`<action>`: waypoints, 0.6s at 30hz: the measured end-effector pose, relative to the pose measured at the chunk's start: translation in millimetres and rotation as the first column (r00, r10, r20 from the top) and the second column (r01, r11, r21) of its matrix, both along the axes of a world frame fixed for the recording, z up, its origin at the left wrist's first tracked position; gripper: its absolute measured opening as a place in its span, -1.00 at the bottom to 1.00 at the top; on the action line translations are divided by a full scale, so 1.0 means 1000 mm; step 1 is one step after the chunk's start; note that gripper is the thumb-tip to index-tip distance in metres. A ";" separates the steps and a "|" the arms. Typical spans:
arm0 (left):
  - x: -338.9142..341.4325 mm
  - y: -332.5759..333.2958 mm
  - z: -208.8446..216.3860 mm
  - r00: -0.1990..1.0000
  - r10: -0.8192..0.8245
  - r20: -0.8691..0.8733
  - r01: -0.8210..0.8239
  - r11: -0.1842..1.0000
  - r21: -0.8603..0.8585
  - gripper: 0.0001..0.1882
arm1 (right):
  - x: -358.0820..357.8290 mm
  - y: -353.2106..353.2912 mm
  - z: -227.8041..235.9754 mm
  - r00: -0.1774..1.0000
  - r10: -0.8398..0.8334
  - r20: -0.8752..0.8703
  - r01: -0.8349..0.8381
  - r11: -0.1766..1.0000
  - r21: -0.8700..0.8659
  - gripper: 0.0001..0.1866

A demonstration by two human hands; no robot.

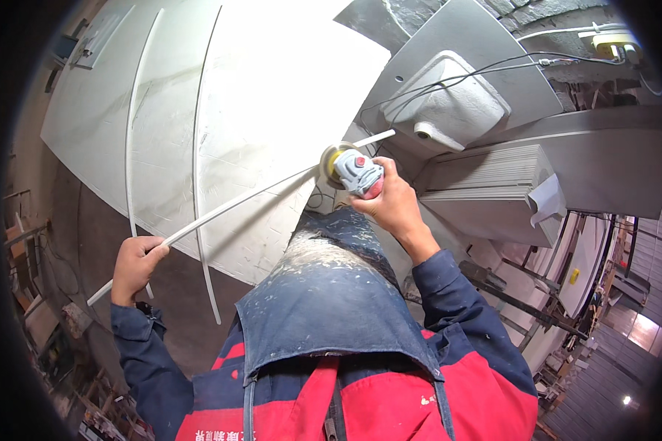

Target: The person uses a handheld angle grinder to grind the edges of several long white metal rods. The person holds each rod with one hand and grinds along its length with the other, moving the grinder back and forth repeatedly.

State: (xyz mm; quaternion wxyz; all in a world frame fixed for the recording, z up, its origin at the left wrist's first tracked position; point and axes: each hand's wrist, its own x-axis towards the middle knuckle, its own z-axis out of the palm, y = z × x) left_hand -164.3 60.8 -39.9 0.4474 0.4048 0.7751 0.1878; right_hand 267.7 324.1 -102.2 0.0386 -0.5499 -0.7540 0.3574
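My left hand (136, 270) is closed round a long, thin white strip (213, 214) near its lower left end. From there the strip runs up and right across a large white board (88, 136). In my right hand (399, 206) is a small grey and red angle grinder (360, 173), gripped by its body. Its round disc (329, 163) overlaps the strip near the far right end; I cannot tell whether they touch. Two more thin strips, one farther left (130, 132) and one nearer the middle (196, 140), lie on the board, their near ends sticking out past its edge.
Right of the board, an upturned white sink basin (456, 99) rests on a grey panel (518, 62). Dark cords (493, 70) run across it toward a yellowish power socket (616, 48). A stack of white slabs (485, 173) stands below. My stained blue apron (331, 287) hangs close to the board's edge.
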 end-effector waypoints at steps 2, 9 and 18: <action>-0.001 0.002 0.001 1.000 0.005 0.007 -0.005 1.000 -0.007 -0.75 | 0.006 0.007 -0.003 0.999 -0.038 0.023 0.038 0.999 0.010 -0.08; -0.004 0.003 0.001 1.000 -0.021 0.001 0.021 1.000 -0.016 -0.74 | 0.022 0.029 -0.003 0.977 -0.211 0.022 0.211 0.977 -0.010 -0.09; -0.020 -0.019 0.033 0.999 0.006 -0.039 -0.009 0.996 -0.090 -0.74 | -0.022 -0.031 0.024 0.988 0.103 -0.116 -0.122 0.978 -0.167 -0.09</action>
